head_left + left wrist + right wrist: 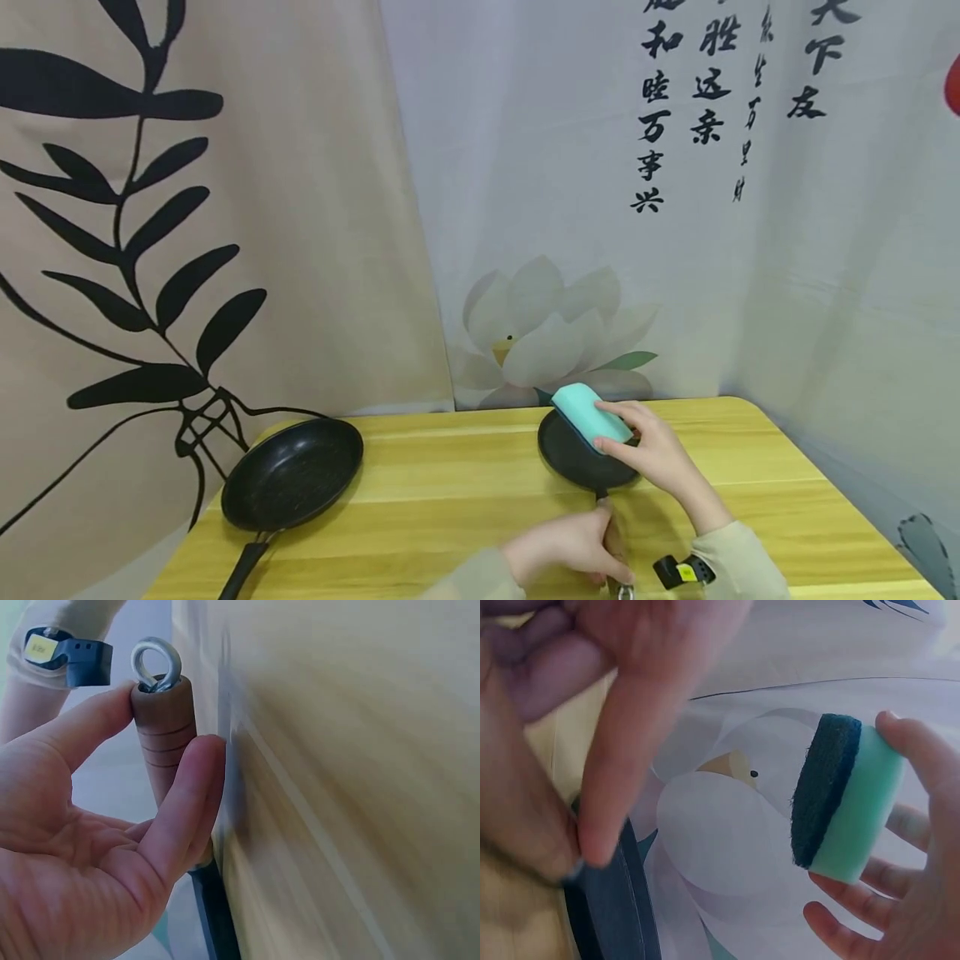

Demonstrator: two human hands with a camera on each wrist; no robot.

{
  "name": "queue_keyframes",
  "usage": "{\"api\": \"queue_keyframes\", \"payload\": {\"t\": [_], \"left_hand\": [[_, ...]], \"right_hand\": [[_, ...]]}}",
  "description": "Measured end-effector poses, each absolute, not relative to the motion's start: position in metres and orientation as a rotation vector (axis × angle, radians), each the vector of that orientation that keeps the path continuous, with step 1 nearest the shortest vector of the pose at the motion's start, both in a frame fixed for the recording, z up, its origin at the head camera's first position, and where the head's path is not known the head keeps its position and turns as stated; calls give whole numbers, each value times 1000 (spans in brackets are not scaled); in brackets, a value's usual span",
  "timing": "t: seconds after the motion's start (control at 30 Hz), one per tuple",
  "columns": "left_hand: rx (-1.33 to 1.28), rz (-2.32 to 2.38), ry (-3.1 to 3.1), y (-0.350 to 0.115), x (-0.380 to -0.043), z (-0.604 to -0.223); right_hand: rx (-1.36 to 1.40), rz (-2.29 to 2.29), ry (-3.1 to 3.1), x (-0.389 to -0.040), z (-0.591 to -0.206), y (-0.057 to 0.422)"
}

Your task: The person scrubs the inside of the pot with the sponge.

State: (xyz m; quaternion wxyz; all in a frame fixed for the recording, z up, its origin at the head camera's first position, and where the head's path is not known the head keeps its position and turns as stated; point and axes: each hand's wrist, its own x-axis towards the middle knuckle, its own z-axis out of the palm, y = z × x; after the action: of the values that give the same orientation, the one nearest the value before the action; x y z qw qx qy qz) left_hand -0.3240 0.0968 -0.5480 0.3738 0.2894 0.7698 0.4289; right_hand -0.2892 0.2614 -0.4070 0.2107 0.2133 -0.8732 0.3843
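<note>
A small black frying pan (577,458) lies on the table with its handle toward me. My left hand (570,546) grips its brown wooden handle (166,724), which ends in a metal ring (157,661). Above the pan, my right hand (656,446) pinches a sponge (588,415) between thumb and fingers. In the right wrist view the sponge shows a mint green foam side and a dark scouring side. The scouring side faces down toward the pan; whether it touches the pan I cannot tell.
A larger black frying pan (294,473) rests at the left of the wooden table (450,475), its handle pointing to the front. A printed curtain (525,208) hangs behind the table's back edge. A black wrist device (684,572) is by the right sleeve.
</note>
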Motion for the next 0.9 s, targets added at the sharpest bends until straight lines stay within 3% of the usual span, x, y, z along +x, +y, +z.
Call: {"api": "queue_keyframes", "payload": {"t": [0.57,0.9], "left_hand": [[667,1113,2180,119,-271,-447],[733,1072,2218,114,-283,-466]], "right_hand": [[576,1057,-2411,-289,-399,271],[578,1047,-2424,-289,-400,271]]}}
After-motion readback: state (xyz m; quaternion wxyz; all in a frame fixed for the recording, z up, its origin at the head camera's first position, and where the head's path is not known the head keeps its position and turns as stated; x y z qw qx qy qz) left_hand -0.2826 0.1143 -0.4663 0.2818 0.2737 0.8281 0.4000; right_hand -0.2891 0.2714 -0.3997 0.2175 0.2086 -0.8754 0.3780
